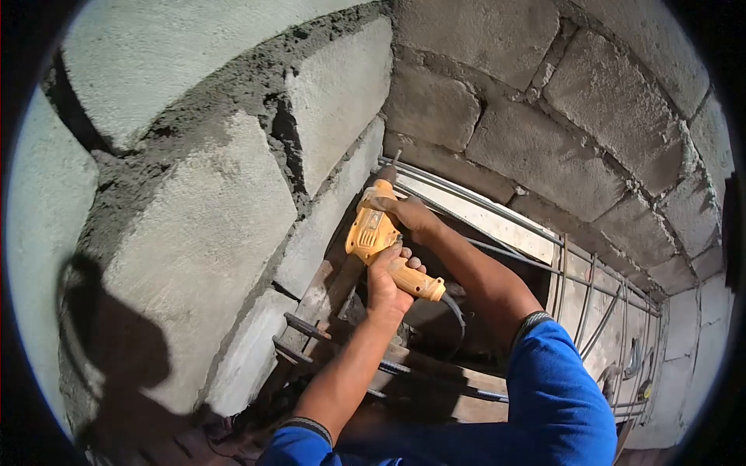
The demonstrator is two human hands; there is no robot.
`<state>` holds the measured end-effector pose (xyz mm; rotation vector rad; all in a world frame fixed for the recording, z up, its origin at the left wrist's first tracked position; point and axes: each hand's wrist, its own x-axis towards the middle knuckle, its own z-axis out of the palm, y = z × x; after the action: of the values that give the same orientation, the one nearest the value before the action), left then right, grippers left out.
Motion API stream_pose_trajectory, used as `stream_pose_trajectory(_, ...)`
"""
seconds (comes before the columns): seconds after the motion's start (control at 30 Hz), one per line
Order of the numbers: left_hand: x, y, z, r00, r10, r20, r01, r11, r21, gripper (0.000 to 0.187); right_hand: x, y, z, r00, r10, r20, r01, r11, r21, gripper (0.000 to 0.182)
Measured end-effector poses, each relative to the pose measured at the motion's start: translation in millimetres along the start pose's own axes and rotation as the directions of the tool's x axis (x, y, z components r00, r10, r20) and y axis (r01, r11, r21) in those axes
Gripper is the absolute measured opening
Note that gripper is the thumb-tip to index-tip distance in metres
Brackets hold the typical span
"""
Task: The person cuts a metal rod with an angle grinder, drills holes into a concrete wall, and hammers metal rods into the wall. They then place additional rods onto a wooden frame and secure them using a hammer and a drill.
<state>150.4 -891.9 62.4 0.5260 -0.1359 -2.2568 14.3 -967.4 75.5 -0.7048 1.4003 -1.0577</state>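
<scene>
A yellow corded power drill is held in both hands, angled up toward the corner where two block walls meet. My left hand wraps round its handle, fingers closed near the trigger. Higher up, my right hand grips the front of the body, just behind the dark chuck. A thin drill bit sticks out of the chuck, its tip close to the wall beside the steel bars. From the handle's end a dark cord hangs down and curves out of sight.
Rough concrete block walls rise on the left and right, with crumbly mortar joints. Rebar rods cross below my forearms. Tied bars run along the right. A dark recess lies under the drill. A shadow falls on the left wall.
</scene>
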Motion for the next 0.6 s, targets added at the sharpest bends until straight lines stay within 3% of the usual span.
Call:
stream_pose_trajectory(0.27, 0, 3, 5, 1.0, -0.021, -0.006, 0.021, 1.0, 0.007, 0.021, 23, 14, -9, 0.999, 0.022, -0.044, -0.02, 0.999, 0.039, 0.058)
stream_pose_trajectory(0.37, 2, 2, 6, 1.0, -0.021, -0.006, 0.021, 1.0, 0.013, 0.02, 25, 9, -7, 0.997, -0.008, 0.077, 0.0, 0.994, 0.105, 0.05)
stream_pose_trajectory(0.43, 5, 2, 5, 1.0, -0.022, 0.008, 0.021, 0.999, 0.026, 0.019, 18, 5, -6, 0.999, 0.025, -0.026, -0.024, 0.999, 0.045, 0.049)
stream_pose_trajectory(0.6, 8, 13, 5, 1.0, -0.025, 0.006, 0.025, 0.999, 0.038, 0.018, 24, 1, -4, 0.999, 0.027, -0.036, -0.024, 0.995, 0.093, 0.05)
